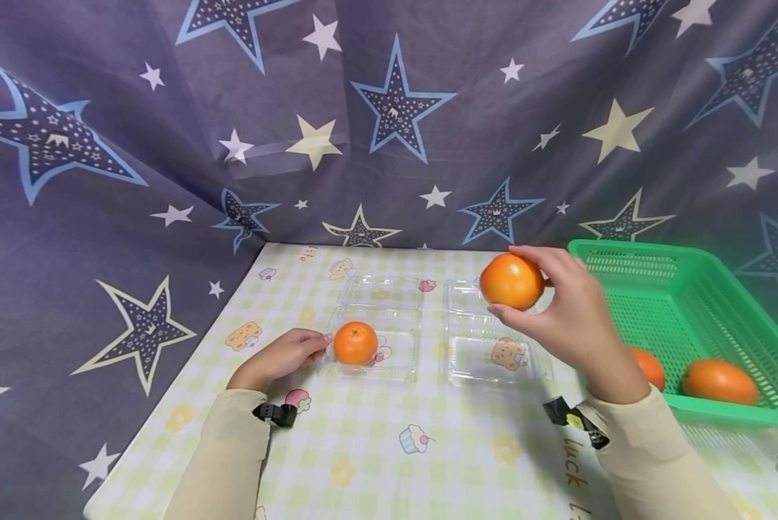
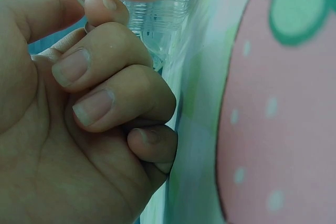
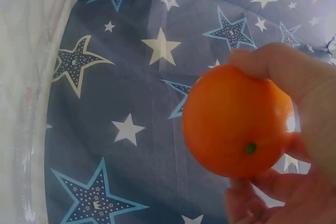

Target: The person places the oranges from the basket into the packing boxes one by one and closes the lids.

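My right hand point(image 1: 573, 318) holds an orange point(image 1: 511, 282) in the air between thumb and fingers, above the right clear plastic container point(image 1: 467, 372). A small green stem spot shows on that held orange point(image 3: 236, 121) in the right wrist view. To the left, a second orange point(image 1: 355, 343) sits in the front part of the left clear plastic container point(image 1: 404, 365), whose lid lies folded back. The left hand point(image 1: 284, 357) pinches this container's left edge; in the left wrist view its thumb and forefinger meet at the clear wall point(image 2: 157, 9), with the other fingers curled.
A green basket point(image 1: 688, 263) stands at the right with two oranges point(image 1: 720, 381) visible near its front edge. The checked tablecloth point(image 1: 349, 440) covers the table. Behind it hangs a dark curtain point(image 1: 428, 195) with stars.
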`<state>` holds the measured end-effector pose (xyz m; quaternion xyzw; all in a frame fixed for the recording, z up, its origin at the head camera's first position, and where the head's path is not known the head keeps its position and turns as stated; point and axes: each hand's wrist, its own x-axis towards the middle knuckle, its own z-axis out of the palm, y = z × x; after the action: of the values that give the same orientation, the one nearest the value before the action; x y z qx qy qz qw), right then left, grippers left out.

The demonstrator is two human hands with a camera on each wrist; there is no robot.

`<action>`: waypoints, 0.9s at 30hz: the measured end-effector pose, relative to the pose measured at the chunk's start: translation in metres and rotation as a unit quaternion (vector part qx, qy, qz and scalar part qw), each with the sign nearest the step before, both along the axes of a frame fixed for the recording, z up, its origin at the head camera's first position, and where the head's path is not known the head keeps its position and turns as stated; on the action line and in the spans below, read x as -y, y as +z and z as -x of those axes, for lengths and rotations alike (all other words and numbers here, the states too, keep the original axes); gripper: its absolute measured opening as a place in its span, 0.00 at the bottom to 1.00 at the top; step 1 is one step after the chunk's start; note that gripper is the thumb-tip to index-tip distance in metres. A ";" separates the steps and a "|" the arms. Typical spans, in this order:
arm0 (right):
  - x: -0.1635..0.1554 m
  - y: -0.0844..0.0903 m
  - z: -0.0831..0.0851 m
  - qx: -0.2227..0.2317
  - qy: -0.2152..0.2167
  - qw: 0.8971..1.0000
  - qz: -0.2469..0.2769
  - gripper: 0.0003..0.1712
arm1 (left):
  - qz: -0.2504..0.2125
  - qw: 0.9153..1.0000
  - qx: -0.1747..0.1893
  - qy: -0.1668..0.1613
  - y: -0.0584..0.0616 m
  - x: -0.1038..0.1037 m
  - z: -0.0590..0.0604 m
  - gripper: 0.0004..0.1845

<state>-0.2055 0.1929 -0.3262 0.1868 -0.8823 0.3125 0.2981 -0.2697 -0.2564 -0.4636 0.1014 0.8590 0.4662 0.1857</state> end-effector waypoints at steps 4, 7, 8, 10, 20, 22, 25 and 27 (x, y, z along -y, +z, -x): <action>0.005 -0.005 0.001 0.009 0.007 1.000 -0.006 0.44 | 0.003 1.000 -0.002 -0.001 0.001 -0.001 -0.001 0.27; 0.008 -0.008 0.001 0.012 0.012 1.000 -0.008 0.44 | 0.007 1.000 -0.005 -0.002 0.002 -0.001 -0.003 0.27; 0.009 -0.009 0.002 0.010 0.014 1.000 -0.009 0.44 | 0.007 1.000 -0.007 -0.003 0.002 -0.002 -0.003 0.27; 0.011 -0.010 0.002 0.006 0.016 1.000 -0.015 0.45 | 0.007 1.000 -0.010 -0.005 0.003 -0.002 -0.004 0.27; 0.019 -0.017 0.005 0.024 0.041 0.998 -0.028 0.50 | 0.004 1.000 -0.019 -0.003 0.002 -0.003 -0.004 0.28; 0.021 -0.018 0.005 0.027 0.042 0.998 -0.031 0.50 | 0.004 1.000 -0.019 -0.003 0.002 -0.003 -0.004 0.28; 0.024 -0.020 0.006 0.034 0.049 0.998 -0.030 0.48 | 0.004 1.000 -0.018 -0.002 0.003 -0.003 -0.004 0.27; 0.027 -0.022 0.006 0.038 0.054 0.997 -0.027 0.47 | 0.003 1.000 -0.016 -0.003 0.003 -0.003 -0.004 0.27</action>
<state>-0.2118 0.1664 -0.3480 0.2300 -0.8899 0.3106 0.2421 -0.2662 -0.2538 -0.4603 0.1108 0.8630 0.4615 0.1732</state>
